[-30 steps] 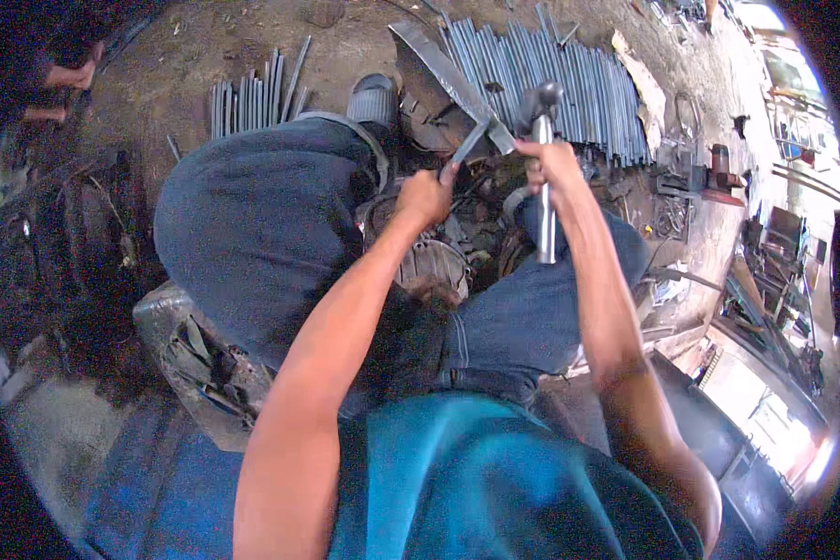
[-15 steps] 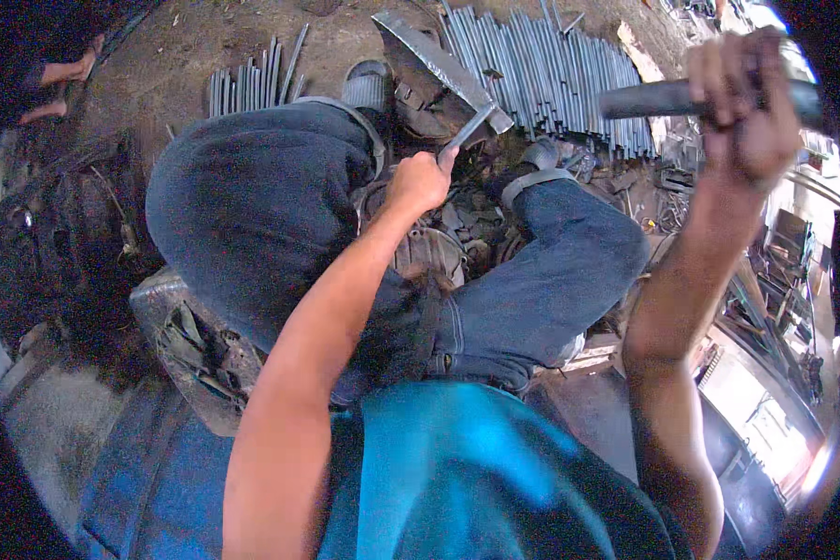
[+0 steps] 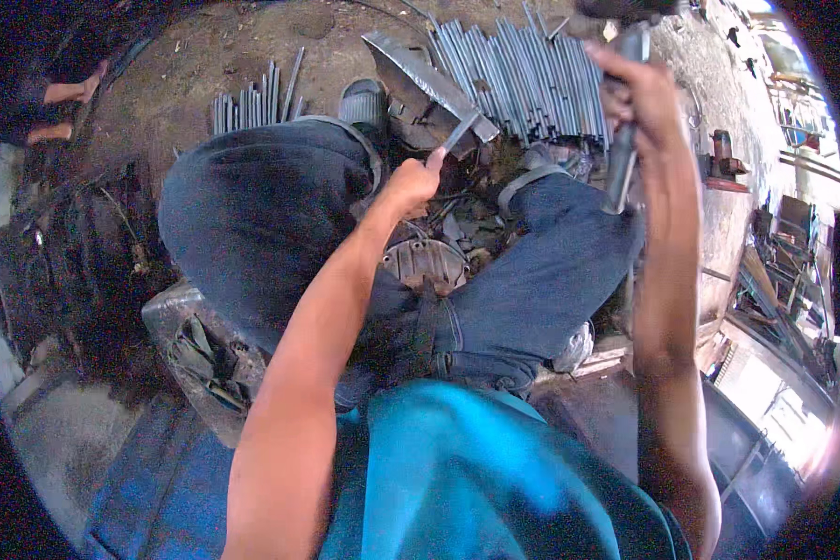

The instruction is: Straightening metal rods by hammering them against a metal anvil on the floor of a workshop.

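My left hand (image 3: 411, 185) is closed around a short, flat-looking grey metal bar (image 3: 458, 132). The bar's far end lies at the near end of a long, heavy steel block (image 3: 423, 78) with a bright worn top, slanting across the floor between my feet. Raised at the upper right, my right hand (image 3: 646, 105) grips a hammer (image 3: 620, 173) by its handle. The hammer's dark head (image 3: 627, 8) is partly cut off by the top edge, and the handle's butt points down over my right knee.
Many grey metal rods (image 3: 523, 79) lie side by side beyond the block, and a smaller bunch (image 3: 252, 105) lies left. A round ribbed metal piece (image 3: 427, 264) sits between my legs. Scrap leans at the far right (image 3: 779, 271). Another person's bare feet (image 3: 70, 93) show at upper left.
My right hand has swung left and slightly forward, turning the hammer from level to upright with its head away from me. My left hand still holds the bar at the block's end.
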Tool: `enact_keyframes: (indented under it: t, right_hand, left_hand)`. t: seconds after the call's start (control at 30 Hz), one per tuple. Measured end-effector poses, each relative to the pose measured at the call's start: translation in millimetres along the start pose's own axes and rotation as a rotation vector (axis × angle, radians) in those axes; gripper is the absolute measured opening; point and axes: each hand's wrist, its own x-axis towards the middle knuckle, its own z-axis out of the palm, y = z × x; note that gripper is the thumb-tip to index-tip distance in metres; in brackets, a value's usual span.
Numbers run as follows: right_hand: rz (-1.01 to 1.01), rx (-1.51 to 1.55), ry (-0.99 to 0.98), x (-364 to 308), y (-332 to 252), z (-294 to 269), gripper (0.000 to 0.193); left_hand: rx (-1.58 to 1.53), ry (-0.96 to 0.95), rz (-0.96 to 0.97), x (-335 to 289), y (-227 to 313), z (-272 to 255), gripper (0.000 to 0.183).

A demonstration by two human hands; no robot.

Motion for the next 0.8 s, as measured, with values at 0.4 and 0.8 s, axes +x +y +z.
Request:
enact_keyframes:
  t: [0.4, 0.8]
  right_hand:
    - [0.051, 0.517, 0.029, -29.1, 60.9, 38.0, 0.022]
    - [0.551, 0.369, -0.04, 7.9, 154.2, 69.5, 0.026]
  left_hand:
    - [-0.019, -0.082, -0.018, 5.7, 14.1, 8.2, 0.077]
    - [0.151, -0.065, 0.132, 24.4, -14.0, 15.7, 0.077]
